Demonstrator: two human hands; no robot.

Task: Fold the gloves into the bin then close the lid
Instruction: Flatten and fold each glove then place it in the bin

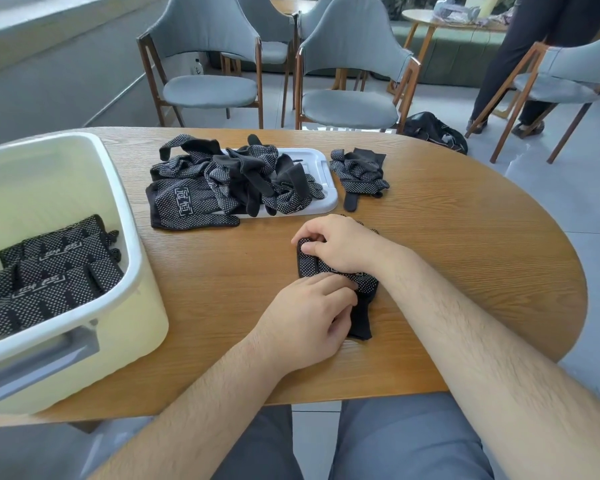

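Glove [309,265] lies centre-right, cuff down-frame, right hand [343,247] pinching its finger end, left hand [305,317] gripping its middle, bin [132,237] leftward, nearer the left hand.

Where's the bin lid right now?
Head view: the lid lies flat on the table, right of the bin, largely buried under the pile of unfolded gloves.

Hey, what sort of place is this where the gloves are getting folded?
Probably a cafe or an office lounge rather than a workshop: the oval wooden table faces several grey cushioned chairs on wooden frames, and behind them stand a small round table and a green bench seat.
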